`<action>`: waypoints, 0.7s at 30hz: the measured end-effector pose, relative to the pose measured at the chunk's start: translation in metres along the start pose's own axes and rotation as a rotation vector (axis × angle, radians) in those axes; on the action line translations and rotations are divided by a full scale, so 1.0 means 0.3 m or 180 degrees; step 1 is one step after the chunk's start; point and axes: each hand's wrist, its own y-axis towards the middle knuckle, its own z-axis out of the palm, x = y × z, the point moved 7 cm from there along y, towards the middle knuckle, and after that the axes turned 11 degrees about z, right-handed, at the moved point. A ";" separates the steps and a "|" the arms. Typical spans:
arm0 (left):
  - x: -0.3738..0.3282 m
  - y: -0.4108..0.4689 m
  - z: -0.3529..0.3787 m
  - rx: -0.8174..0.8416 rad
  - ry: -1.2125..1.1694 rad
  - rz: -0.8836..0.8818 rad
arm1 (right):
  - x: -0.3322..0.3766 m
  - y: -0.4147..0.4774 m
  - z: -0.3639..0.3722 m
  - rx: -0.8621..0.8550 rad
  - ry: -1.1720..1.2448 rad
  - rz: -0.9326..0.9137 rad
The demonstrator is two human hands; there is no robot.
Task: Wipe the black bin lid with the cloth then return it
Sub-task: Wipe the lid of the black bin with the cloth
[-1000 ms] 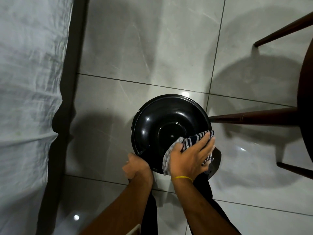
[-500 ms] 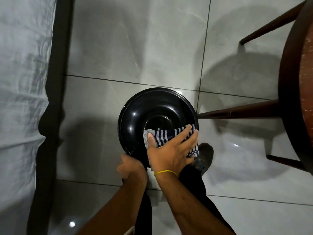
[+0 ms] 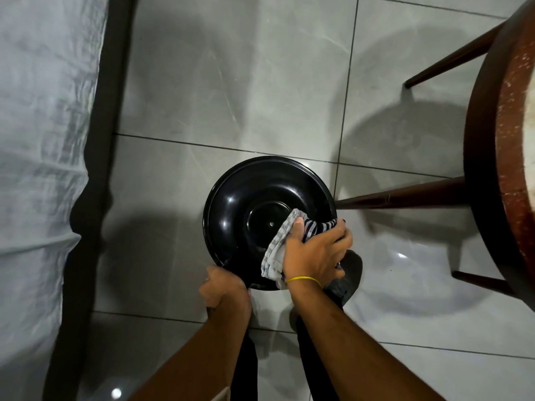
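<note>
- Left hand point(image 3: 224, 290) grips the near rim of the lid point(image 3: 246, 204), held above the floor point(image 3: 231, 82).
- Right hand point(image 3: 314, 253) clutches the cloth point(image 3: 278, 247), now shifted from the centre toward the right rim.

Black bin lid point(image 3: 246, 215) held up, striped cloth point(image 3: 278, 250) pressed on it.
Round glossy lid, hollow side up, near rim in left hand point(image 3: 223, 290); cloth bunched under right hand point(image 3: 315, 253) at its right edge.

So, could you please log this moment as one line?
stage: wiping | left hand: gripping black bin lid rim | right hand: pressing striped cloth inside lid
</note>
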 end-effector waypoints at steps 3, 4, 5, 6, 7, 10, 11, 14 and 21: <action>-0.011 -0.012 0.002 0.0085 0.0029 0.0066 | 0.017 0.024 -0.003 0.0075 -0.0082 -0.0191; -0.016 -0.014 0.003 0.0111 0.0025 0.0064 | 0.034 0.036 -0.004 0.0068 -0.0112 -0.0249; -0.018 -0.013 0.005 0.0138 0.0035 0.0049 | 0.055 0.048 -0.002 0.0060 -0.0133 -0.0296; -0.015 -0.011 0.007 0.0156 0.0051 0.0033 | 0.083 0.058 -0.001 0.0049 -0.0151 -0.0351; -0.015 -0.008 0.007 0.0172 0.0057 0.0040 | 0.115 0.065 0.003 0.0038 -0.0171 -0.0426; -0.019 0.000 0.004 0.0130 -0.0007 0.0107 | 0.224 0.045 0.042 0.0042 -0.0467 -0.0886; -0.027 -0.002 0.008 0.0104 -0.0004 0.0142 | 0.260 0.020 0.063 0.0073 -0.0639 -0.1140; -0.051 -0.011 0.020 0.0137 0.0003 0.0167 | 0.311 -0.062 0.089 0.0249 -0.1008 -0.1918; -0.038 0.019 0.000 0.0099 0.0250 0.0383 | 0.118 -0.048 0.044 0.0525 -0.1588 -0.2245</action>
